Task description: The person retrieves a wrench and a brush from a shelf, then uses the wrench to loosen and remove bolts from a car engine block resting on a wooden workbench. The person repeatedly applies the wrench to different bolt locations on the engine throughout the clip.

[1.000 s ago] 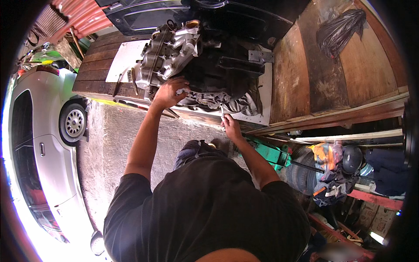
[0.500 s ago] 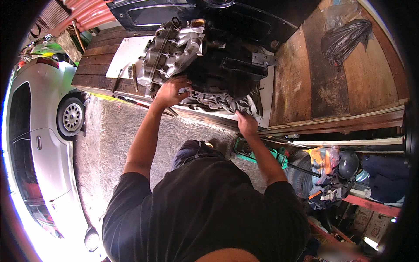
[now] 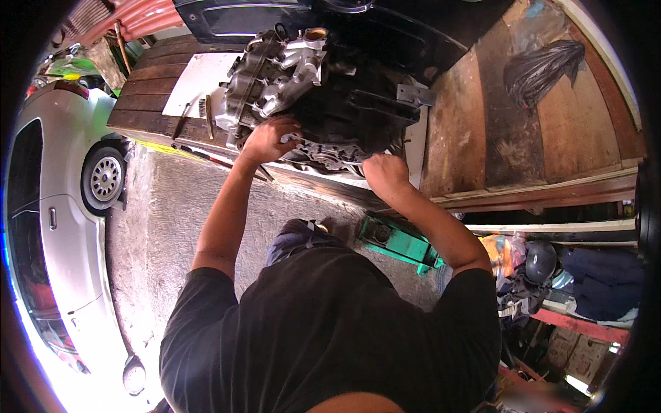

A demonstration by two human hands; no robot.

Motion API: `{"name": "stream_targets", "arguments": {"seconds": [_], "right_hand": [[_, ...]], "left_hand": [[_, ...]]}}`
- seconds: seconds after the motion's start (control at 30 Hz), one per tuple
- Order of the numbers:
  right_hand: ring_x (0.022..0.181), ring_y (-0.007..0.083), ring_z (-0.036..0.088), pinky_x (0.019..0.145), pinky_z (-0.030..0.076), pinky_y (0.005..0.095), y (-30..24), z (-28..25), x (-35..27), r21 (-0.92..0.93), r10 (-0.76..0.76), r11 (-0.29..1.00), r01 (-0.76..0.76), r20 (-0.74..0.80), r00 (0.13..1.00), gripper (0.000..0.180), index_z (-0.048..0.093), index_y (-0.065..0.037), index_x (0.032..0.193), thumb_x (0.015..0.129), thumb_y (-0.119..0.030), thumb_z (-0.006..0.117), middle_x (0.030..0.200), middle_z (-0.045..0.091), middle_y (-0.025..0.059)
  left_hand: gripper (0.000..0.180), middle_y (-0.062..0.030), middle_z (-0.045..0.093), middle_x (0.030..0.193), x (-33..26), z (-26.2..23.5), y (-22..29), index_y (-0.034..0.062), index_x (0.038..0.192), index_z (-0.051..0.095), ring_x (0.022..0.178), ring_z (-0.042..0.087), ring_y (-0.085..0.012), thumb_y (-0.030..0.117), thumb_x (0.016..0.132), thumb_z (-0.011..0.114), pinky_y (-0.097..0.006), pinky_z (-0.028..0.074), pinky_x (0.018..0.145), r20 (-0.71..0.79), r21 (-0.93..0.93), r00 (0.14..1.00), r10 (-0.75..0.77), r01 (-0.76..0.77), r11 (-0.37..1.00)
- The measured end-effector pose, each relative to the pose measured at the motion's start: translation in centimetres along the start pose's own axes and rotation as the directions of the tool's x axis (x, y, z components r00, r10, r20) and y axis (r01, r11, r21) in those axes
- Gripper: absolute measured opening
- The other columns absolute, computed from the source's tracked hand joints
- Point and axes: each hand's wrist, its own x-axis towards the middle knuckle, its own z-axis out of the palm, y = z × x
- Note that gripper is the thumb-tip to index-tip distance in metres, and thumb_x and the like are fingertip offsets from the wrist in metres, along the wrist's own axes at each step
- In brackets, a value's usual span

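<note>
A car engine [image 3: 310, 103], silvery on its left and blackened on its right, rests on the wooden bench in front of me. My left hand [image 3: 272, 140] is at its near edge, fingers curled and thumb close to a small shiny piece; what they grip is hidden. To the right, my right hand [image 3: 385, 173] is closed in a fist at the engine's near right corner. A thin metal tool [image 3: 354, 164] sticks out of this fist toward the exposed metal parts [image 3: 323, 155] on the engine's near side; its kind cannot be made out.
A brush [image 3: 208, 117] and a dark-handled tool [image 3: 182, 120] lie left of the engine, by a white sheet [image 3: 196, 82]. A green floor jack [image 3: 396, 244] stands below the bench. A silver car [image 3: 69, 199] is at left, a black plastic bag [image 3: 544, 72] at right.
My right hand has moved up and slightly left, closer to the engine, and its elbow has swung outward to the right. My left hand stays in nearly the same place on the engine.
</note>
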Motion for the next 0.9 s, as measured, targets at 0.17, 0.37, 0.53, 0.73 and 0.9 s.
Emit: {"name": "stream_targets", "arguments": {"seconds": [0.17, 0.37, 0.53, 0.73, 0.9], "right_hand": [[0.084, 0.0367, 0.067, 0.072, 0.053, 0.0457, 1.5, 2.6, -1.9, 0.430, 0.061, 0.903, -0.005, -0.118, 0.991, 0.020, 0.065, -0.006, 0.104, 0.088, -0.013, 0.054, 0.087, 0.066, 0.0206], [0.075, 0.0329, 0.065, 0.069, 0.049, 0.0418, 0.7, 14.4, -3.4, 0.892, 0.414, 0.430, -0.137, -0.060, 0.909, 0.025, 0.062, -0.004, 0.109, 0.098, -0.025, 0.054, 0.079, 0.063, 0.0191], [0.062, 0.0150, 0.055, 0.061, 0.046, 0.0321, -1.9, 21.4, -2.6, 0.986, 0.429, 0.160, -0.042, -0.031, 0.903, 0.024, 0.063, -0.004, 0.108, 0.101, -0.023, 0.050, 0.066, 0.053, 0.0076], [0.060, 0.0156, 0.058, 0.058, 0.045, 0.0311, -3.9, 22.1, -1.6, 0.993, 0.436, 0.120, 0.019, -0.070, 0.897, 0.022, 0.062, -0.005, 0.105, 0.101, -0.022, 0.048, 0.065, 0.056, 0.0049], [0.059, 0.0171, 0.058, 0.057, 0.045, 0.0328, -3.9, 22.9, -1.3, 0.986, 0.451, 0.165, 0.036, -0.108, 0.886, 0.020, 0.062, -0.005, 0.102, 0.100, -0.021, 0.050, 0.065, 0.057, 0.0065]], "left_hand": [[0.025, -0.0104, 0.065, 0.119, -0.1, 0.1, 0.0, 0.0087, 0.101, 0.071, 0.122, 0.054, -0.0302, 0.023, 0.080, 0.071, -0.041, 0.044, 0.102, 0.001, -0.034, 1.000, -0.016, 0.016, 0.999], [0.027, -0.0100, 0.065, 0.120, 0.1, 0.1, 0.0, 0.0094, 0.101, 0.072, 0.121, 0.055, -0.0295, 0.027, 0.081, 0.070, -0.041, 0.045, 0.101, 0.000, 0.017, 1.000, 0.005, -0.005, 1.000], [0.027, -0.0090, 0.065, 0.121, 0.1, 0.0, 0.1, 0.0102, 0.102, 0.072, 0.125, 0.052, -0.0294, 0.027, 0.081, 0.070, -0.041, 0.043, 0.103, 0.016, 0.037, 1.000, -0.008, 0.008, 0.999], [0.026, -0.0088, 0.065, 0.122, 0.0, -0.1, -0.1, 0.0104, 0.103, 0.071, 0.127, 0.051, -0.0294, 0.026, 0.081, 0.070, -0.042, 0.042, 0.104, 0.039, 0.011, 0.999, -0.020, 0.020, 1.000], [0.025, -0.0078, 0.065, 0.122, 0.2, -0.2, 0.0, 0.0109, 0.102, 0.071, 0.126, 0.051, -0.0296, 0.024, 0.081, 0.069, -0.042, 0.043, 0.104, 0.049, 0.037, 0.999, -0.008, 0.007, 0.999]]}}
